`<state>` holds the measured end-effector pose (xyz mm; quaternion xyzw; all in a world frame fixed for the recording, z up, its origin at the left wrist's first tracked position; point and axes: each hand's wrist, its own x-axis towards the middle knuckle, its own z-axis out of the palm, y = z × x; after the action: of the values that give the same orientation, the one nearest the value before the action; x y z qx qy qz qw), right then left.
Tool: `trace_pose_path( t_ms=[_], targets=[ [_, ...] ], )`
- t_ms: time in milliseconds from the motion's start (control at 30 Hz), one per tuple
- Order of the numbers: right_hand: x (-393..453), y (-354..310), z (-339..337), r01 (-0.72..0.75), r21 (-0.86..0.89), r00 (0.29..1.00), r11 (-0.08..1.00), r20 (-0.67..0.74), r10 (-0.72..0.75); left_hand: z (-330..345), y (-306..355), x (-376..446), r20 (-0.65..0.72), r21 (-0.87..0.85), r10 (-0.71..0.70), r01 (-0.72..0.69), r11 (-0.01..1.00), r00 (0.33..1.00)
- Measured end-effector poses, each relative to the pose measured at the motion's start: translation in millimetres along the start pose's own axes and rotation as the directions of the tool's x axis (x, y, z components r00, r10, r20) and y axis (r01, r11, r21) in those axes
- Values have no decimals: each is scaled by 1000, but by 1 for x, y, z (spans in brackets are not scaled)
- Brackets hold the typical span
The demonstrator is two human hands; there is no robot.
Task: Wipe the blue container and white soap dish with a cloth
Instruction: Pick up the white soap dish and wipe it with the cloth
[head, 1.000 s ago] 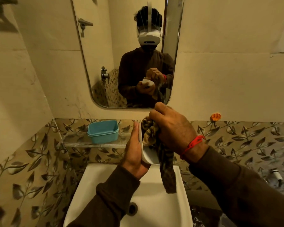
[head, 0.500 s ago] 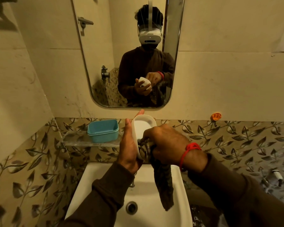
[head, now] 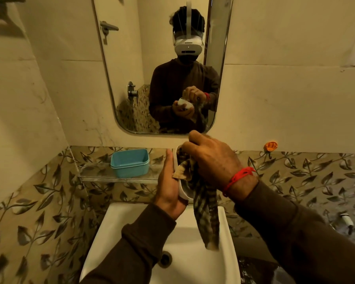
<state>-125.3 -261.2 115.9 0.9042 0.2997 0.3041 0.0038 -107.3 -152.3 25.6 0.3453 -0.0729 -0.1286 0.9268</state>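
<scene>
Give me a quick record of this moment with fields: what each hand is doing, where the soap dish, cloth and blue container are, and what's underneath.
left hand: holds the white soap dish on edge
right hand: presses the cloth into the dish's hollow
cloth: striped, loose end hangs down over the sink
blue container: upright on the glass shelf, untouched by either hand
below the hands: white sink with its drain
mirror: on the wall above the hands

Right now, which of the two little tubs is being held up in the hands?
The white soap dish: the left hand holds it tipped over the sink while the right hand presses the cloth inside. The blue container sits untouched on the shelf.
</scene>
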Motion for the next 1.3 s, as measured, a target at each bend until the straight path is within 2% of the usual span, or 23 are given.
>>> trace_pose_path(
  t_ms=[67, 200, 300, 367, 467, 567, 667, 733, 767, 833, 900, 1033, 1167, 1233, 1300],
  targets=[
    [-1, 0, 0, -43, -11, 994, 999, 103, 44, -3, 0, 0, -15, 68, -3, 4, 998, 1000],
    [-9, -10, -2, -80, 105, 955, 991, 292, 47, -8, 3, 1, -5, 103, 41, -40, 994, 999],
    [-14, -15, -8, -125, 245, 903, 961, 429, 8, -10, 6, 2, 25, 88, 77, -79, 993, 997],
    [-13, -9, -10, -219, 405, 888, 888, 460, 9, -11, 4, 0, 24, 31, 65, -66, 997, 998],
    [-14, -5, -4, -311, 578, 910, 754, 409, 62, -11, 2, -1, 58, -30, 33, -31, 999, 998],
    [-16, -7, 5, -288, 653, 952, 701, 277, 134, -9, -1, -1, 67, -77, -11, 16, 997, 998],
    [-11, -3, 9, -162, 602, 985, 782, 52, 164, -10, -10, -1, 38, -62, -49, 51, 997, 998],
    [-6, 1, 9, -105, 470, 987, 876, -56, 149, -9, -16, -3, 30, -39, -75, 76, 996, 997],
    [-6, 3, 9, -90, 384, 990, 919, -64, 124, -9, -16, -4, 35, -30, -76, 77, 997, 996],
    [-7, 2, 9, -79, 204, 997, 976, -8, 83, -13, -12, -2, 36, 12, -54, 53, 998, 998],
    [-9, 2, 7, -91, 95, 995, 991, 54, 86, -13, -6, -1, 44, 62, -22, 19, 998, 999],
    [-13, -3, 2, -78, 58, 986, 995, 152, 68, -11, -1, -1, 28, 132, 40, -44, 990, 999],
    [-24, -14, 2, -70, 225, 939, 972, 344, -12, -12, 7, 0, 9, 132, 87, -87, 987, 996],
    [-24, -7, 1, -120, 346, 926, 931, 378, -21, -12, 4, -1, 18, 74, 61, -63, 995, 998],
    [-23, -4, -1, -184, 519, 937, 835, 350, -11, -10, 0, -3, 20, -10, 21, -21, 1000, 1000]
  ],
)
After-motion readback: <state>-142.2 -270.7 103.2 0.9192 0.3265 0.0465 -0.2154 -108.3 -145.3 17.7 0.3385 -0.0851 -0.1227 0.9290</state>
